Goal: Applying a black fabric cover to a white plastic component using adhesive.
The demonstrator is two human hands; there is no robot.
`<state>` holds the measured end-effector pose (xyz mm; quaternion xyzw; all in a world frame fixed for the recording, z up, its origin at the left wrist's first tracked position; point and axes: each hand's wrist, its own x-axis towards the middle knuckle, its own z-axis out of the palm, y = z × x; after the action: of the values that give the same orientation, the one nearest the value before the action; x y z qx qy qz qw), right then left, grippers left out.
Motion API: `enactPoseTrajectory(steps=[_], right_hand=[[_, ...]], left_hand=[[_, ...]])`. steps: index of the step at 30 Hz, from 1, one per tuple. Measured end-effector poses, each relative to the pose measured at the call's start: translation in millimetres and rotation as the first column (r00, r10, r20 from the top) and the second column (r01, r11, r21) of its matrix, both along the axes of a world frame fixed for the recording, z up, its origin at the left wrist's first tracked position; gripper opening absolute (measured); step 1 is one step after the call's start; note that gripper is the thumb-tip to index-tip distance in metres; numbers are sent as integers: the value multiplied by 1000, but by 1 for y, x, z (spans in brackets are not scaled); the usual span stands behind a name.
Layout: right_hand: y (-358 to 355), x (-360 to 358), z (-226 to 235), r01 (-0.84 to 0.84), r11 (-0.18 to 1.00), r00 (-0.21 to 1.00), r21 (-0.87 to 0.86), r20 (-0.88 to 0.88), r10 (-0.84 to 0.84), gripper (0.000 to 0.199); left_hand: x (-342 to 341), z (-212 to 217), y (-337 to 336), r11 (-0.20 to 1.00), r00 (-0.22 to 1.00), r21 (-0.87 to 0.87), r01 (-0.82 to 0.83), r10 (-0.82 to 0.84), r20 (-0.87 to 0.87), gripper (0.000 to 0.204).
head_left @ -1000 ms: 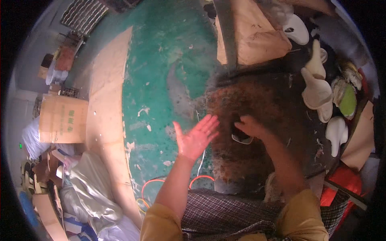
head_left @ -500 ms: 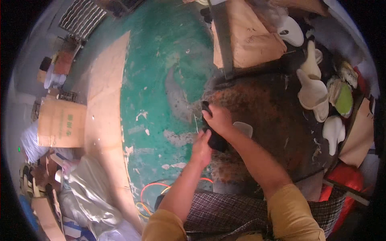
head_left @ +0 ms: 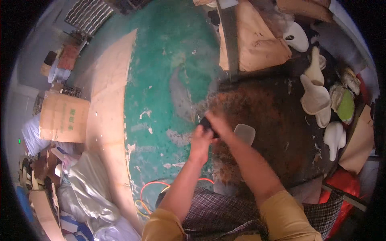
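A black saddle-like piece [head_left: 206, 122] is held between my two hands over the left edge of the rust-brown work surface [head_left: 269, 108]. Much of it is hidden by my fingers. My left hand [head_left: 200, 143] is closed on its near side. My right hand [head_left: 217, 123], smeared by motion, grips it from the far right side. Just right of my right wrist lies a translucent pale piece [head_left: 245, 133] with rounded corners.
Cream saddle-shaped pieces [head_left: 315, 98] line the right side, near a green-faced one [head_left: 345, 108]. Brown cardboard [head_left: 261, 44] and a dark upright post [head_left: 228, 40] stand ahead. Left are a cardboard sheet [head_left: 107, 92], a box [head_left: 64, 118] and silvery cloth [head_left: 90, 180]. Coloured hoses [head_left: 148, 188] curve across the green floor.
Both hands have shifted and drawn closer together around the black piece, which now shows less. My right hand has moved slightly nearer to me. The view has shifted a little.
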<state>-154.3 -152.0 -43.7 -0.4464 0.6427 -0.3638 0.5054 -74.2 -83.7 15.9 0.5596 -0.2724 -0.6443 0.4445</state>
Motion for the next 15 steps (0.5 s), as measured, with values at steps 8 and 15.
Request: enactPoseTrajectory(steps=[8,15], right_hand=[[70,40,27,-543,606,794,-582,-119,597,29],[90,57,89,-582,433,796,-689,-373,476,35]], left_hand=[[62,-69,20,663,224,-58,746,-167,960,48],[36,-25,11,776,-298,117,619,94,950,55]])
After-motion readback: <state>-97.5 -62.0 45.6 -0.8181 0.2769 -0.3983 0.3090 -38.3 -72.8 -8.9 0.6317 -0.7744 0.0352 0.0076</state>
